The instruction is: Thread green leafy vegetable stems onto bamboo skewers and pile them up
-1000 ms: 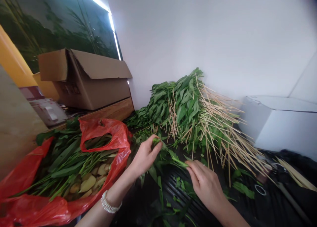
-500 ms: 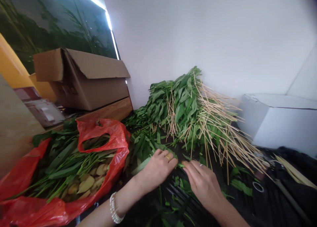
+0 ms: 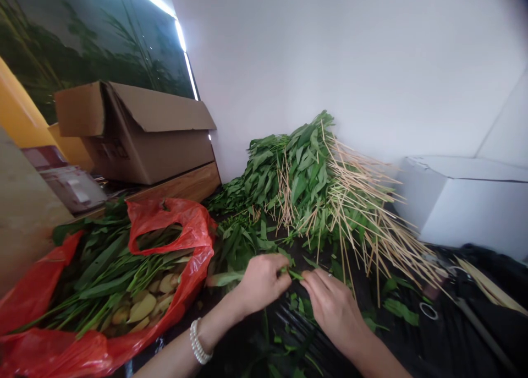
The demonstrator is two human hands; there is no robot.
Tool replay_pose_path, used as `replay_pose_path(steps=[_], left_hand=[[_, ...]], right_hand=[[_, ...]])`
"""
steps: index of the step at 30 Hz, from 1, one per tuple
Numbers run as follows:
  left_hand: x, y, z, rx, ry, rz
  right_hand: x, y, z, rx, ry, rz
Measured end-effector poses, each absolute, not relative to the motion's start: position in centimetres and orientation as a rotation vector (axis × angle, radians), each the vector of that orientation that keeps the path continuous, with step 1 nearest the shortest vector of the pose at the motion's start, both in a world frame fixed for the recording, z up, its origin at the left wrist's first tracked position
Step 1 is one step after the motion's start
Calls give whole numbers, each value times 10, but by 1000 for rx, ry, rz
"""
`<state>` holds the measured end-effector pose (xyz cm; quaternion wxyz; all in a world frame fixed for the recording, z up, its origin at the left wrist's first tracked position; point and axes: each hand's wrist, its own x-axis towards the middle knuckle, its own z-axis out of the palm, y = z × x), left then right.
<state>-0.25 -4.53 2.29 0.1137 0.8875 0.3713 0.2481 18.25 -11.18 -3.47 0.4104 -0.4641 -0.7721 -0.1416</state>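
My left hand (image 3: 264,283) is closed around a green leafy stem (image 3: 295,275), and a long pale-green leaf (image 3: 226,279) sticks out on its left side. Thumb and fingers of my right hand (image 3: 332,301) pinch the other end of that stem. Between the two hands a short stretch of it shows; the rest is hidden by my fingers. Just beyond them lies a pile of leafy greens (image 3: 307,169), with many thin wooden skewers (image 3: 371,213) fanning out to the right. Loose leaf pieces (image 3: 305,306) lie below my hands on black plastic (image 3: 297,326).
At left, an open red plastic bag (image 3: 202,262) holds leafy stems and pale sliced pieces (image 3: 142,307). Behind it stands a cardboard box (image 3: 160,155) on a wooden ledge. A white box (image 3: 474,207) is at right, near a roll of tape (image 3: 429,311). A white wall rises behind the pile.
My left hand has turned and shifted slightly down and left, its fingers curling more. The long leaf now extends farther left. My right hand has moved slightly left, still pinching the stem.
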Motion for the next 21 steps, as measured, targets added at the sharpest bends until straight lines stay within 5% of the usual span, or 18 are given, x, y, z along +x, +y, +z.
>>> replay_pose_path(steps=[6,15,21], left_hand=[[-24,-22,46,1900,1192,1228],[3,-74,38,2804,956,365],[6,-69,35,2977,930,175]], right_hand=[[186,-110,-35,-1155,-1905,-296],[180,-111,-42,-1193,-2004,-420],[180,-112,-39,-1242,-2085,-468]])
